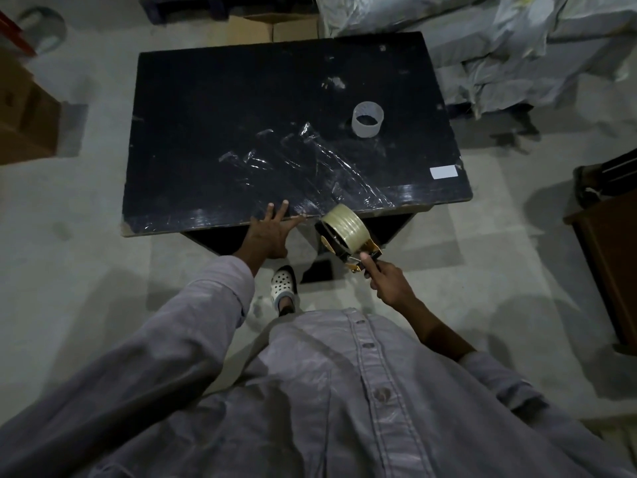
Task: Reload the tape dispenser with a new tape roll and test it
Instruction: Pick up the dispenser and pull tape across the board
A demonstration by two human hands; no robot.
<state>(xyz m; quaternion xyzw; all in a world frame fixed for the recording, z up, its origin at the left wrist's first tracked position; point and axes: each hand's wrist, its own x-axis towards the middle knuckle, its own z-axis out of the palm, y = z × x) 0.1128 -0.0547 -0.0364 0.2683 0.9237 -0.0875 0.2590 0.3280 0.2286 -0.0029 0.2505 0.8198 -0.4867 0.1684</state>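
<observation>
My right hand (387,279) grips the handle of a tape dispenser (358,251), held in the air just off the near edge of the black table (224,98). A full roll of clear tape (346,225) sits on the dispenser. My left hand (270,231) rests with spread fingers on the table's near edge and holds nothing. Wrinkled strips of clear tape (310,160) are stuck across the tabletop. An empty tape core (367,119) stands upright on the table to the right of centre.
A small white label (443,172) lies near the table's right edge. Cardboard boxes (24,108) stand on the floor at left, grey bags (499,46) are piled at back right, and a brown cabinet (610,257) is at right. My foot in a white clog (284,282) is below the table.
</observation>
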